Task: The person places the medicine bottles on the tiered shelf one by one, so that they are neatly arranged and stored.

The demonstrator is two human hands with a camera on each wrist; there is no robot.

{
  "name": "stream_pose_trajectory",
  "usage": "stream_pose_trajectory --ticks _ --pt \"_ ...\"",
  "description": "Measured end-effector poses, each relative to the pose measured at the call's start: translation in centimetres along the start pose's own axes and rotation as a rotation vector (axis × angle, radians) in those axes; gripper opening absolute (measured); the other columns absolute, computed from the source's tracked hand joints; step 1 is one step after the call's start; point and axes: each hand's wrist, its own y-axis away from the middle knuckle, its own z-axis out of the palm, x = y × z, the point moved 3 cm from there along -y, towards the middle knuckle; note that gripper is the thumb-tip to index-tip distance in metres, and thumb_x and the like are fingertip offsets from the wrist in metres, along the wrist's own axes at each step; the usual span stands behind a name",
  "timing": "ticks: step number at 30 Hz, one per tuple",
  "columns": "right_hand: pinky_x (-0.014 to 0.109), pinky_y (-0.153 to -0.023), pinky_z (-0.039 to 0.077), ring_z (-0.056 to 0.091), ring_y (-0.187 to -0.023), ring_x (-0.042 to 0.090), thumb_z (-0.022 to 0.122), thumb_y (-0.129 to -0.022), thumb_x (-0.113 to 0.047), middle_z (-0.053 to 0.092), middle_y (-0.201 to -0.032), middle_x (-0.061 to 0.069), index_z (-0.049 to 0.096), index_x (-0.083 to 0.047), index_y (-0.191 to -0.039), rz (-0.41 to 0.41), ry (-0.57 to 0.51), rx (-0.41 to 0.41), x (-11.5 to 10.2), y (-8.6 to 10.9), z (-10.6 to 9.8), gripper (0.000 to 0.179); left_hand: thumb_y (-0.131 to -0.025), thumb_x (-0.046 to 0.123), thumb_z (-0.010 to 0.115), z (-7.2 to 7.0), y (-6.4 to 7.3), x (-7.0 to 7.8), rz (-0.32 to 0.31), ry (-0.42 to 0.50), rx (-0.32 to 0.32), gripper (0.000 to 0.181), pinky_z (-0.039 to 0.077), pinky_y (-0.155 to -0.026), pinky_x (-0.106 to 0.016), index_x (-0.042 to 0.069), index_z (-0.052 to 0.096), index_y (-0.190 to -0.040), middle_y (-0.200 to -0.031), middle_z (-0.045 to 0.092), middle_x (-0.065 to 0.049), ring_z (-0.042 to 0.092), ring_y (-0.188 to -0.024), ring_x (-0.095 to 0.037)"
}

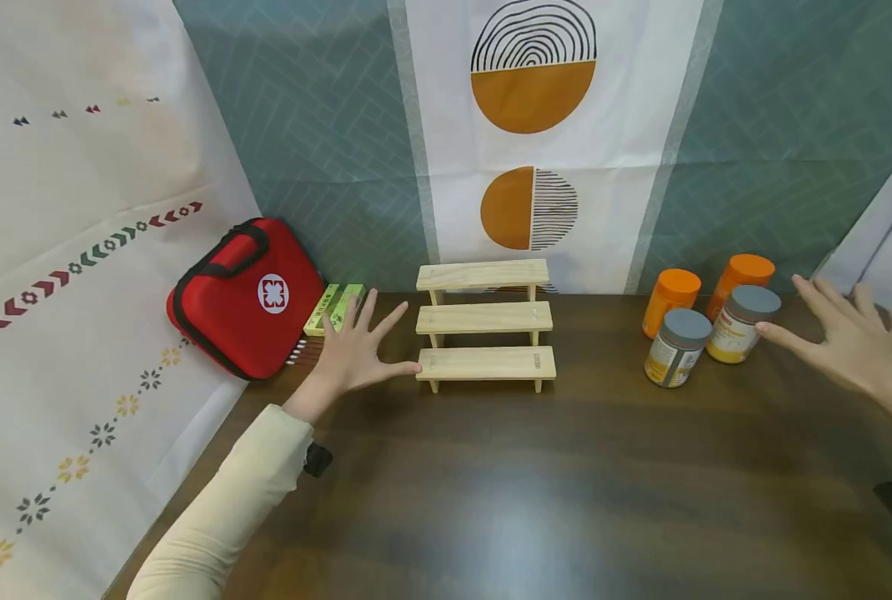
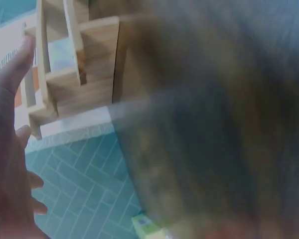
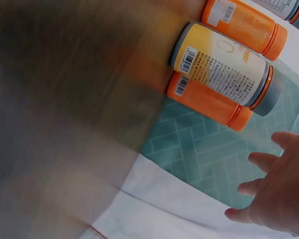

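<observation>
My left hand (image 1: pixel 356 354) is held over the table with its fingers spread, holding nothing. Its thumb tip is by the left end of the lowest tier of a three-step wooden stand (image 1: pixel 487 363); whether they touch I cannot tell. On the right, my right hand (image 1: pixel 854 337) has spread fingers and nothing in its grasp. Nearest to it is a grey-lidded jar (image 1: pixel 734 333), with another grey-lidded jar (image 1: pixel 674 358) to its left. Two orange bottles (image 1: pixel 671 300) (image 1: pixel 742 279) stand behind them. In the right wrist view, fingers (image 3: pixel 264 186) appear apart from the jar (image 3: pixel 224 67).
At the back left, a red case (image 1: pixel 266 304) with a black handle leans against the white cloth. Next to it are yellow-green boxes (image 1: pixel 333 308) and several white-tipped sticks (image 1: pixel 307 352). A patterned cloth (image 1: pixel 326 167) hangs behind the dark table (image 1: pixel 521 483).
</observation>
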Motion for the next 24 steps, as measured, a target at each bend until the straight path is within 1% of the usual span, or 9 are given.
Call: stream_pose_trajectory --ticks 4,7,10,13,15,17,19,23,24 --pt "0.078 -0.1 0.001 0.0 -0.143 0.057 0.049 -0.091 -0.065 0.005 -0.159 0.029 0.001 -0.01 -0.157 0.007 -0.041 -0.009 -0.2 -0.2 1.0 0.098 -0.075 0.074 0.06 1.1 0.8 0.7 0.031 0.004 0.062 0.096 0.015 -0.105 -0.078 0.037 0.022 -0.155 -0.164 0.014 -0.018 0.011 -0.148 -0.048" --pt "0.079 -0.099 0.002 0.001 -0.143 0.057 0.053 -0.089 -0.064 0.012 -0.158 0.029 0.006 -0.01 -0.157 -0.006 -0.066 0.004 -0.4 -0.5 1.5 0.099 -0.075 0.074 0.061 1.7 1.2 1.3 0.045 0.003 0.091 0.096 0.015 -0.106 -0.077 0.036 0.024 -0.155 -0.163 0.018 -0.018 0.017 -0.147 -0.049" --pt "0.079 -0.098 0.005 0.007 -0.143 0.057 0.057 -0.087 -0.063 0.02 -0.156 0.031 0.009 -0.009 -0.157 -0.022 -0.079 0.018 -0.5 -0.7 2.0 0.101 -0.074 0.075 0.061 2.3 1.4 2.1 0.052 -0.006 0.093 0.096 0.014 -0.107 -0.076 0.037 0.024 -0.154 -0.162 0.021 -0.018 0.02 -0.147 -0.048" --pt "0.078 -0.097 0.008 0.012 -0.14 0.059 0.06 -0.086 -0.062 0.024 -0.152 0.034 0.008 -0.008 -0.157 -0.025 -0.089 0.01 -0.7 -0.7 2.6 0.104 -0.074 0.076 0.061 3.0 1.5 2.7 0.057 0.013 0.068 0.098 0.011 -0.109 -0.075 0.039 0.02 -0.155 -0.162 0.021 -0.017 0.02 -0.147 -0.046" --pt "0.078 -0.095 0.013 0.02 -0.136 0.059 0.061 -0.086 -0.061 0.028 -0.148 0.037 0.006 -0.006 -0.157 -0.025 -0.098 0.001 -0.8 -0.8 3.0 0.105 -0.074 0.076 0.061 3.4 1.5 2.9 0.058 0.038 0.054 0.099 0.013 -0.11 -0.074 0.038 0.019 -0.155 -0.162 0.022 -0.017 0.021 -0.147 -0.046" --pt "0.077 -0.091 0.019 0.029 -0.128 0.059 0.062 -0.087 -0.059 0.033 -0.143 0.04 0.007 -0.002 -0.156 -0.025 -0.114 0.001 -0.9 -1.0 3.1 0.105 -0.074 0.075 0.063 3.6 1.4 3.2 0.058 0.084 0.04 0.102 0.014 -0.111 -0.073 0.036 0.018 -0.156 -0.162 0.022 -0.017 0.021 -0.147 -0.045" --pt "0.076 -0.09 0.023 0.034 -0.121 0.06 0.061 -0.089 -0.055 0.034 -0.141 0.043 0.008 0.002 -0.155 -0.014 -0.154 -0.006 -1.0 -1.3 3.2 0.103 -0.073 0.071 0.068 3.7 1.2 3.3 0.073 0.147 0.04 0.104 0.017 -0.11 -0.073 0.031 0.02 -0.156 -0.16 0.025 -0.018 0.025 -0.146 -0.044" --pt "0.074 -0.09 0.027 0.032 -0.12 0.065 0.058 -0.093 -0.048 0.024 -0.146 0.044 0.006 0.006 -0.153 0.028 -0.297 -0.038 -0.9 -1.8 3.2 0.096 -0.072 0.055 0.081 3.8 0.3 3.8 0.132 0.366 0.008 0.111 0.026 -0.112 -0.065 0.019 0.018 -0.156 -0.158 0.031 -0.018 0.033 -0.144 -0.04" --pt "0.071 -0.088 0.031 0.035 -0.117 0.064 0.057 -0.094 -0.046 0.025 -0.146 0.043 0.005 0.006 -0.153 0.041 -0.327 -0.043 -0.9 -1.8 3.1 0.094 -0.071 0.05 0.083 3.9 0.1 3.9 0.144 0.431 -0.008 0.113 0.029 -0.112 -0.062 0.017 0.017 -0.156 -0.158 0.031 -0.017 0.035 -0.143 -0.038"
